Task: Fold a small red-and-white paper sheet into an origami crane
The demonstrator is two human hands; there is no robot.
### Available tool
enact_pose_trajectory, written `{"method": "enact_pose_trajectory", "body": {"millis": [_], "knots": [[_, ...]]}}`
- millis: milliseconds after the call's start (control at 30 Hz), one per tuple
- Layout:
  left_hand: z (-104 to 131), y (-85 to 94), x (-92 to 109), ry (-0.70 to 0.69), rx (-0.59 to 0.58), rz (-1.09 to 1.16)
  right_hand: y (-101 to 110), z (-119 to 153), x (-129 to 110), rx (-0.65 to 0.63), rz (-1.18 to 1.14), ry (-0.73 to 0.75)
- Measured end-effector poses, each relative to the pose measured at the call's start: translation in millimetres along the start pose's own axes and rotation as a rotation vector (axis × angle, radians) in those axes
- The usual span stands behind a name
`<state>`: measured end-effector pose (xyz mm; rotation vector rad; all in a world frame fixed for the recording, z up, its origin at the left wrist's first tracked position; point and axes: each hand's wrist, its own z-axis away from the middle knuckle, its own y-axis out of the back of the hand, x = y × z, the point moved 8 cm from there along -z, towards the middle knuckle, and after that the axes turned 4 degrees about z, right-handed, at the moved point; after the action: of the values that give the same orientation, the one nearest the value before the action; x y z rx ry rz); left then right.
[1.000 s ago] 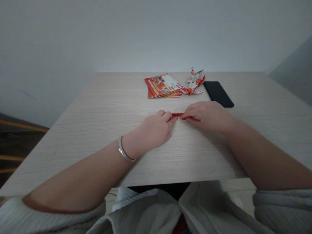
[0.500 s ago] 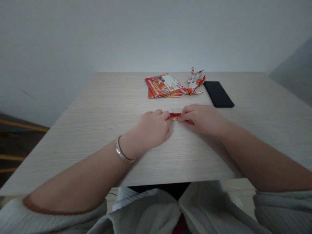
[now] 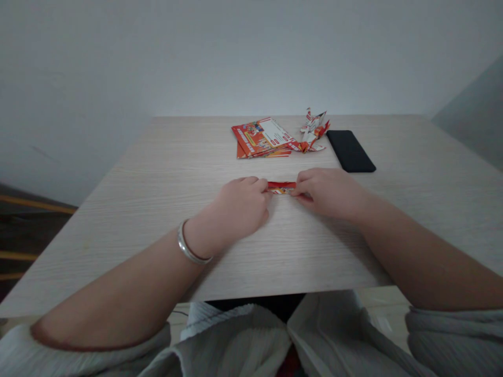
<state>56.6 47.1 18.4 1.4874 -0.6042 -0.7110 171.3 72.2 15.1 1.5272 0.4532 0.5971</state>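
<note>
A narrow folded strip of red and white printed paper [image 3: 281, 187] lies flat on the table between my two hands. My left hand [image 3: 245, 204] is closed, pinching the strip's left end with thumb and fingers. At the right end, my right hand [image 3: 324, 191] pinches the paper in the same manner. The fingers cover both ends of the strip, so only its middle shows. A silver bangle [image 3: 188, 246] circles my left wrist.
Beyond my hands, a small stack of orange and white printed leaflets [image 3: 261, 139] rests on the pale wooden table [image 3: 157, 167]. Folded paper shapes [image 3: 313, 133] stand against its right side. Farther right lies a black phone [image 3: 351, 151]. A plain wall [image 3: 251, 57] rises behind.
My hands have drawn apart along the strip, the left one sliding left and the right one slightly right. More of the folded paper shows between them.
</note>
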Motion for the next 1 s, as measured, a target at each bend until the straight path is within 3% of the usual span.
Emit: {"method": "enact_pose_trajectory", "body": {"millis": [367, 600, 833, 1000], "knots": [[0, -4.5, -3, -0.064, 0.08, 0.03, 4, 3, 3, -0.021, 0.068, -0.063], [-4, -2.7, -6, -0.049, 0.09, 0.08, 2, -4, -7, 0.149, -0.022, 0.088], [-11, -4.9, -12, 0.035, 0.164, 0.18, -5, -9, -15, 0.062, 0.005, 0.045], [-17, -11.9, -16, 0.019, 0.156, 0.17, -3, -9, -17, 0.047, 0.039, 0.019]]}}
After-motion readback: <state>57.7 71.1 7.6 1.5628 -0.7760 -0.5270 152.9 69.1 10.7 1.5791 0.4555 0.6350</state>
